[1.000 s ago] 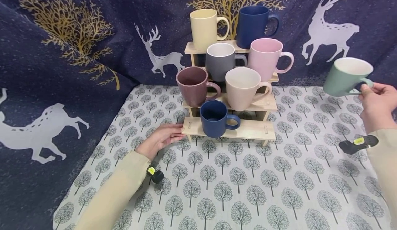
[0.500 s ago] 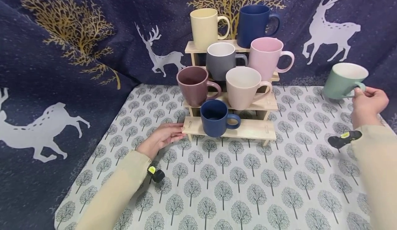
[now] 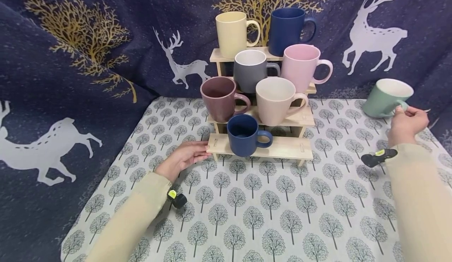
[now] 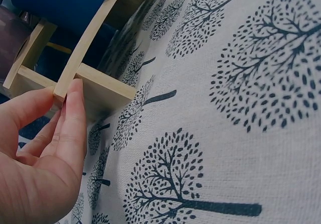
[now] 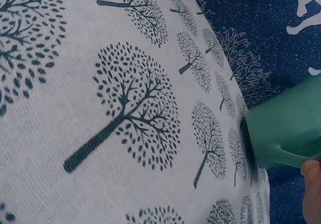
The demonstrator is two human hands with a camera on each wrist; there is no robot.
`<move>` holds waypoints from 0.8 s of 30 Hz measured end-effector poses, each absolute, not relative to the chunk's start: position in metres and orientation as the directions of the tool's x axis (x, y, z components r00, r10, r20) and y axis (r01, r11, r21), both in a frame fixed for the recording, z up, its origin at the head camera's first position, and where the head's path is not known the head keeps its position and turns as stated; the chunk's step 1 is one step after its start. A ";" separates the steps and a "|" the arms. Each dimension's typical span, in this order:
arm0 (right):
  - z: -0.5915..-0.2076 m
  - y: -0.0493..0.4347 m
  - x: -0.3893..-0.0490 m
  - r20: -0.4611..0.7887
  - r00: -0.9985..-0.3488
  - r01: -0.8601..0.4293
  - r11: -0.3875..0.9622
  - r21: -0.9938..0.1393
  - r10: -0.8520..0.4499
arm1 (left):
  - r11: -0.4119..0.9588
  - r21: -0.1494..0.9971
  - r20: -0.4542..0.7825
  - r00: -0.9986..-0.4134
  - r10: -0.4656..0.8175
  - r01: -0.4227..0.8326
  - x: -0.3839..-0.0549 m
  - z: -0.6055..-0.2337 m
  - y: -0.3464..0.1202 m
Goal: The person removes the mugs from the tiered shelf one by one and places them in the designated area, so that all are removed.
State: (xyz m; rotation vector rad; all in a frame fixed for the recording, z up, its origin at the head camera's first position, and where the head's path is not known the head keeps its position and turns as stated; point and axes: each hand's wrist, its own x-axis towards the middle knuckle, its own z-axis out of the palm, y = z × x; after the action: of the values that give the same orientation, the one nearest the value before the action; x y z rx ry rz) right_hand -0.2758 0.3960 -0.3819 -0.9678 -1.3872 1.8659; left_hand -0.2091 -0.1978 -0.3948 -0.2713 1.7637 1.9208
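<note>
My right hand point(image 3: 409, 125) pinches the handle of a green mug point(image 3: 383, 99) with a white inside, upright at the table's far right corner. In the right wrist view the green mug point(image 5: 288, 123) shows low over the cloth, with the thumb at its handle. My left hand point(image 3: 187, 157) holds the left end of the lowest step of a wooden mug rack point(image 3: 286, 148). Thumb and fingertips pinch the step's corner in the left wrist view, where the rack point(image 4: 103, 88) fills the upper left. A small dark blue mug point(image 3: 243, 136) stands on that step.
Higher steps carry a plum mug point(image 3: 219, 101), a beige mug point(image 3: 274, 103), a grey mug point(image 3: 250, 73), a pink mug point(image 3: 300, 68), a yellow mug point(image 3: 231, 36) and a tall blue mug point(image 3: 286, 32). A tree-print cloth point(image 3: 254, 238) covers the table; a navy curtain point(image 3: 134, 54) hangs behind.
My right hand has carried the green mug down and to the left, from the air at the right edge toward the table. The left hand and the rack have stayed put.
</note>
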 end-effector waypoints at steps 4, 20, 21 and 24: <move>-0.384 0.395 -0.277 -0.214 -0.539 -0.064 -0.294 -0.954 0.815 | -0.024 0.868 -0.478 -0.848 0.230 -0.496 -0.209 -0.396 -0.199; -0.393 0.401 -0.279 -0.214 -0.519 -0.142 -0.330 -0.933 0.827 | -0.028 0.867 -0.477 -0.844 0.245 -0.498 -0.210 -0.395 -0.197; -0.394 0.401 -0.280 -0.207 -0.521 -0.140 -0.322 -0.936 0.828 | -0.029 0.867 -0.478 -0.844 0.243 -0.498 -0.210 -0.395 -0.197; -0.395 0.401 -0.282 -0.191 -0.525 -0.139 -0.305 -0.942 0.829 | -0.032 0.867 -0.477 -0.846 0.239 -0.497 -0.210 -0.395 -0.197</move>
State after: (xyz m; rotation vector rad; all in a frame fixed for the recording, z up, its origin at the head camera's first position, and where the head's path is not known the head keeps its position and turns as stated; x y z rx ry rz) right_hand -0.2824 0.4007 -0.3947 -0.9273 -1.2695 1.8938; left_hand -0.2099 -0.1974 -0.3950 -0.2707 1.7505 1.9276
